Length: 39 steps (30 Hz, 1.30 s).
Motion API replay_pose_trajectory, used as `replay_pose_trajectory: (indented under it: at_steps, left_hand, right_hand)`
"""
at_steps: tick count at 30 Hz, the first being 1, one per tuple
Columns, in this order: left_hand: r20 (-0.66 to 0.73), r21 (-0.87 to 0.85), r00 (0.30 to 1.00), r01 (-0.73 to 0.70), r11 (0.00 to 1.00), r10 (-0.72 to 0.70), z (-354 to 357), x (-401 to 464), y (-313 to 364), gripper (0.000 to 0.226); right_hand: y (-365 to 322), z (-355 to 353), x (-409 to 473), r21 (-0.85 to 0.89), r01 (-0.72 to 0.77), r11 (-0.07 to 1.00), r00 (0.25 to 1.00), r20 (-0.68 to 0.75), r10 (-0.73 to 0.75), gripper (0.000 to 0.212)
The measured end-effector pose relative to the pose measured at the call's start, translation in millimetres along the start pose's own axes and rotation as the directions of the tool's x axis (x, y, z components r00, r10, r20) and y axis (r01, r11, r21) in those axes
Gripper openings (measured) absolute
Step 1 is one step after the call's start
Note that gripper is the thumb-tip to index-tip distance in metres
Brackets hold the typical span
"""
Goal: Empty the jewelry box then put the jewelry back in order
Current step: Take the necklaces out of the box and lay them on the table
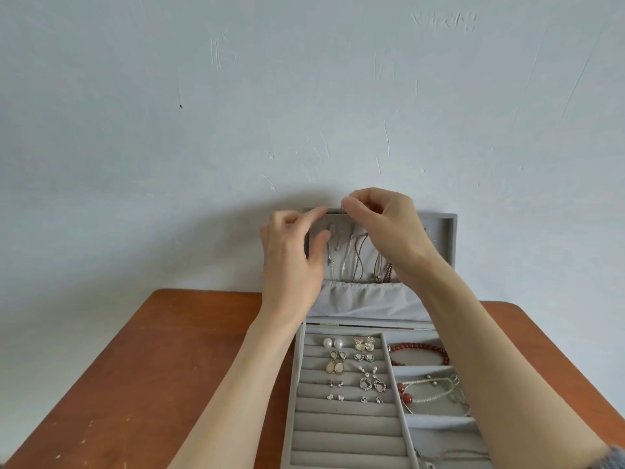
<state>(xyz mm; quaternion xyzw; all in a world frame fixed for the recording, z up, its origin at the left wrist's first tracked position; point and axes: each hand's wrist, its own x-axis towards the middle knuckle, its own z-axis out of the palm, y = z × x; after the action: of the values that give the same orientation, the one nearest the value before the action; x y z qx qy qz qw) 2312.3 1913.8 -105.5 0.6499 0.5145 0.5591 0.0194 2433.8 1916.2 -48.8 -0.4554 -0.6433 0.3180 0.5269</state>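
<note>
With the jewelry box (351,431) sitting open on the desk (142,367), the right hand (382,228) is pinching a necklace (362,255) clasp at the lid's top edge while the left hand (291,255) is hovering beside it, fingers relaxed.

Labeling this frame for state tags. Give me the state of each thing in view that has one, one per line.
jewelry box: open, lid upright against the wall.
necklaces: hanging inside the lid, lower ends tucked into the pouch.
earrings: seated in the ring rolls.
red bead bracelet: lying in the top right compartment.
left hand: fingers relaxed, at the lid's left edge.
right hand: pinching something small at the lid's top edge.
</note>
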Motion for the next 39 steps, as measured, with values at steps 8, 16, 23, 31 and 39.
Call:
replay_pose_trajectory:
  at_steps: [8, 16, 23, 31, 39]
  left_hand:
    - [0.021, -0.087, 1.0, 0.017, 0.996, -0.015, 1, 4, 11, 0.012]
    - [-0.089, -0.241, 0.995, 0.023, 0.97, -0.046, 0, 17, 15, 0.007]
    - [0.017, -0.35, 0.996, 0.093, 0.932, -0.093, 15, 30, 23, 0.014]
    - [0.12, -0.195, 0.989, 0.111, 0.974, -0.088, 6, 50, 23, 0.007]
    - [0.186, -0.121, 0.98, 0.093, 0.988, -0.07, -4, 61, 19, 0.01]
  right_hand:
    - [-10, -4, -11, -0.018, 0.073, 0.997, 0.988, 0.135, -0.07, 0.02]
    - [-5, -13, -21, -0.142, 0.104, 0.984, 0.986, 0.144, -0.083, 0.014]
    - [14, -26, -11, -0.052, 0.011, 0.999, 0.999, 0.038, -0.009, 0.012]
    - [13, -19, -2, 0.159, -0.097, 0.982, 0.992, 0.096, 0.082, 0.016]
    - [4, -27, 12, 0.235, -0.17, 0.957, 0.985, 0.065, 0.159, 0.018]
